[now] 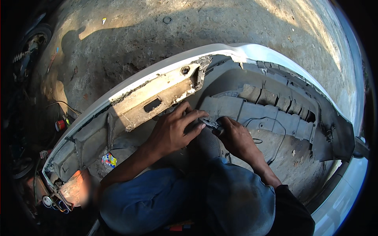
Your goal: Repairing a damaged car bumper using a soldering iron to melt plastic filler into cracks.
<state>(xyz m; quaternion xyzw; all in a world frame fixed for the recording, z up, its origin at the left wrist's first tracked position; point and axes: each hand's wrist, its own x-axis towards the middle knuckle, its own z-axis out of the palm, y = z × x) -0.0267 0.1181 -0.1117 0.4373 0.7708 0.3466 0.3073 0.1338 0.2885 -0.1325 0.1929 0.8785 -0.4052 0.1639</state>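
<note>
The right hand (pixel 238 137) has its grip closed round the pliers (pixel 212 124); the left hand's (pixel 175 128) finger and thumb crowd their tip, perhaps to steady it; I cannot tell if they pinch anything. The pliers sit centrally above a shoe (pixel 208 143), likely for close control. Beyond, the bumper (pixel 232 53) curves around on the ground (pixel 130 43), its inner side facing the person, probably for access.

Bumper (pixel 197 51) curves across far side; ground (pixel 293 159) open beside right forearm (pixel 263 167).
</note>
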